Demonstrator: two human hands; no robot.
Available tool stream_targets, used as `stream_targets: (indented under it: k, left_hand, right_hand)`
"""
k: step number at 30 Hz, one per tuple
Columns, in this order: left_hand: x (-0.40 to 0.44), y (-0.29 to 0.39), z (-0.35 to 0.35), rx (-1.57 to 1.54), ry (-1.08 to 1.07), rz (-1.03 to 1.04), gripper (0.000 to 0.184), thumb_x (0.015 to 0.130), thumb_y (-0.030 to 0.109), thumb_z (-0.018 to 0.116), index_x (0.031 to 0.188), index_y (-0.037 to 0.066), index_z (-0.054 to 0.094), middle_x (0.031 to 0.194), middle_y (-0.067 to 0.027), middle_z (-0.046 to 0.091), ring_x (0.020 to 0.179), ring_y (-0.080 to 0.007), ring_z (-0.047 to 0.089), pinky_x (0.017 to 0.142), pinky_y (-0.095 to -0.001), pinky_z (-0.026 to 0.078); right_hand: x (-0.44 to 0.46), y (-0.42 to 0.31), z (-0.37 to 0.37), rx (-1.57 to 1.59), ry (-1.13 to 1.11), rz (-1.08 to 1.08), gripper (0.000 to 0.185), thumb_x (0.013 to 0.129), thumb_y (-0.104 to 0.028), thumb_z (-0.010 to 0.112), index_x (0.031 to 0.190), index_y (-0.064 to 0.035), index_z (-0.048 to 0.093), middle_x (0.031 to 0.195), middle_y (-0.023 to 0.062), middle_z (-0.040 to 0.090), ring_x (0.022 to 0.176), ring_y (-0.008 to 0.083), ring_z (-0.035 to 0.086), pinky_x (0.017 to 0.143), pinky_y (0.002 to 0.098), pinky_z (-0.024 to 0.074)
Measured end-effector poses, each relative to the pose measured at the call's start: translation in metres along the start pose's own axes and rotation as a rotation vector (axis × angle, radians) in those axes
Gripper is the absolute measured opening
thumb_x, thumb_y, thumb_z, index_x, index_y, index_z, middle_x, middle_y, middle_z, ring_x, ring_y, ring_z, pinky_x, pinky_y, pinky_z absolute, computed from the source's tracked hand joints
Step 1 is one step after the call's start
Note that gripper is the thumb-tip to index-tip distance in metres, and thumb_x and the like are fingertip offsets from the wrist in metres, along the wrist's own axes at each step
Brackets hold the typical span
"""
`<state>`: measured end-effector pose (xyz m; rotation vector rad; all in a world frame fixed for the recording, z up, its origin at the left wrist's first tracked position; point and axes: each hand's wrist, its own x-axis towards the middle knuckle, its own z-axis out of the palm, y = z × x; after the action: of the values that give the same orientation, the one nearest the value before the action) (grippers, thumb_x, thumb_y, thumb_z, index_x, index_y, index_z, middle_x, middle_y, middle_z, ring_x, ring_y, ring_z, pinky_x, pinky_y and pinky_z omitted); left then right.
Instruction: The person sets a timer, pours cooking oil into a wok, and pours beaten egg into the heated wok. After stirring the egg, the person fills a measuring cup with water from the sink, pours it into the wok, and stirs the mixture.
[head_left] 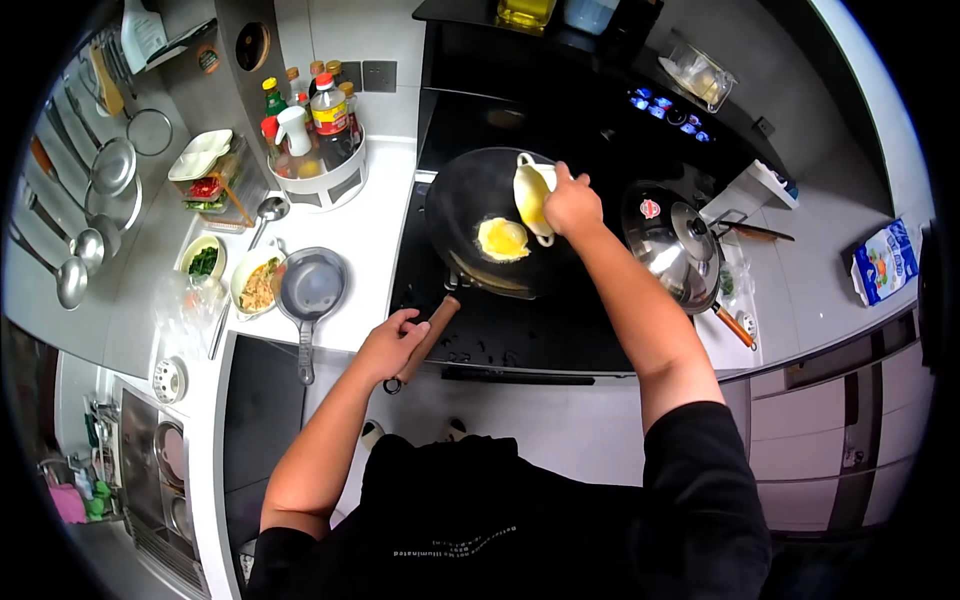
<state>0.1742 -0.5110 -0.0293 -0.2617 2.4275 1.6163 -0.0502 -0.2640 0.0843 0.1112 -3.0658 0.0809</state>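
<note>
My right hand (574, 203) grips a small two-eared bowl (533, 198), tipped on its side over the black wok (462, 205). Yellow egg coats the bowl's inside. Beneath it, a patch of egg (502, 240) lies in the bottom of the wok, pale at its edges. My left hand (394, 347) is beside the wok's wooden handle (432, 338), fingers loosely bent and apart. Its fingertips reach the handle's side without wrapping round it; whether they touch is hard to tell.
Left of the cooktop stand a grey strainer-like pan (311, 284), a bowl of shredded food (261, 284), a bowl of chopped greens (203, 260) and a ladle (271, 209). Bottles fill a white round rack (322, 186). A lidded steel pot (672, 243) sits on the right.
</note>
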Motion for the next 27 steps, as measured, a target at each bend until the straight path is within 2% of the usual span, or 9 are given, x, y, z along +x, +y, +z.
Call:
stream_targets:
  k: [3,6,7,10,11,16,19,23,27]
  left_hand:
    - [-0.003,-0.001,-0.004,-0.037,0.041,0.031,0.046,0.091,0.034,0.057,0.123,0.001,0.052,0.091,-0.0065,0.061,0.085,-0.0148,0.057,0.079,-0.0271,0.045]
    - [-0.007,0.013,-0.01,-0.052,0.143,0.053,0.047,0.09,0.034,0.059,0.121,0.0,0.053,0.087,-0.0054,0.063,0.081,-0.0157,0.06,0.078,-0.0269,0.047]
    - [-0.007,0.015,-0.01,-0.079,0.159,0.055,0.044,0.09,0.032,0.059,0.12,0.0,0.053,0.087,-0.0042,0.062,0.08,-0.014,0.058,0.077,-0.026,0.046]
    - [-0.006,0.023,-0.01,-0.116,0.176,0.08,0.041,0.091,0.03,0.058,0.12,0.001,0.054,0.091,-0.0044,0.061,0.083,-0.0135,0.057,0.079,-0.026,0.045]
    - [-0.005,0.025,-0.01,-0.13,0.181,0.092,0.041,0.091,0.03,0.058,0.12,0.002,0.054,0.093,-0.0051,0.061,0.085,-0.0133,0.057,0.08,-0.0261,0.045]
    - [-0.021,0.043,-0.009,-0.144,0.216,0.117,0.04,0.091,0.03,0.057,0.121,0.003,0.053,0.1,-0.0069,0.061,0.088,-0.0126,0.056,0.082,-0.0259,0.044]
    - [-0.038,0.048,-0.016,-0.165,0.226,0.074,0.038,0.092,0.029,0.057,0.12,0.004,0.054,0.101,-0.0072,0.061,0.087,-0.0121,0.057,0.082,-0.0256,0.045]
    - [-0.051,0.046,-0.038,-0.248,0.313,0.155,0.037,0.092,0.028,0.057,0.119,0.003,0.055,0.101,-0.0071,0.061,0.087,-0.0114,0.057,0.08,-0.0248,0.045]
    - [-0.092,0.025,-0.076,-0.43,0.461,0.332,0.033,0.093,0.022,0.055,0.119,0.002,0.054,0.103,-0.0056,0.062,0.088,-0.0109,0.058,0.077,-0.0237,0.045]
  right_hand:
    - [0.005,0.015,0.013,0.073,0.037,0.114,0.052,0.085,-0.019,0.039,0.136,-0.0092,0.037,0.116,0.0268,0.053,0.105,0.0384,0.057,0.092,0.0411,0.0445]
    - [0.027,0.052,0.028,0.576,-0.056,0.365,0.049,0.083,-0.021,0.039,0.129,-0.0048,0.04,0.101,0.0263,0.059,0.092,0.0374,0.062,0.08,0.0388,0.0495]
    - [0.01,0.052,0.017,0.811,-0.044,0.421,0.041,0.083,-0.022,0.036,0.117,-0.0012,0.046,0.078,0.0192,0.06,0.061,0.029,0.06,0.053,0.0381,0.0486]
    - [0.016,0.076,0.038,1.448,-0.219,0.514,0.036,0.083,-0.022,0.034,0.107,-0.0003,0.05,0.065,0.0109,0.052,0.041,0.0193,0.045,0.035,0.0333,0.0358]
    - [0.013,0.078,0.048,1.433,-0.192,0.534,0.032,0.083,-0.021,0.033,0.099,-0.0006,0.052,0.057,0.0062,0.043,0.036,0.0147,0.036,0.032,0.0307,0.0312]
    - [0.001,0.078,0.058,1.449,-0.238,0.523,0.032,0.084,-0.021,0.031,0.095,-0.0012,0.053,0.058,0.006,0.044,0.035,0.0141,0.036,0.033,0.0292,0.0308]
    - [-0.014,0.06,0.049,1.561,-0.313,0.542,0.038,0.089,-0.032,0.035,0.101,0.0013,0.05,0.062,0.0071,0.047,0.041,0.0147,0.042,0.037,0.0286,0.0407]
    - [-0.062,-0.011,0.029,1.795,-0.359,0.42,0.053,0.092,-0.045,0.038,0.117,0.0009,0.044,0.07,0.0113,0.051,0.048,0.0168,0.049,0.046,0.0324,0.051]
    - [-0.125,-0.126,0.014,1.868,-0.58,0.245,0.055,0.092,-0.051,0.042,0.116,-0.0018,0.044,0.073,0.0103,0.051,0.053,0.0174,0.051,0.05,0.0343,0.0517]
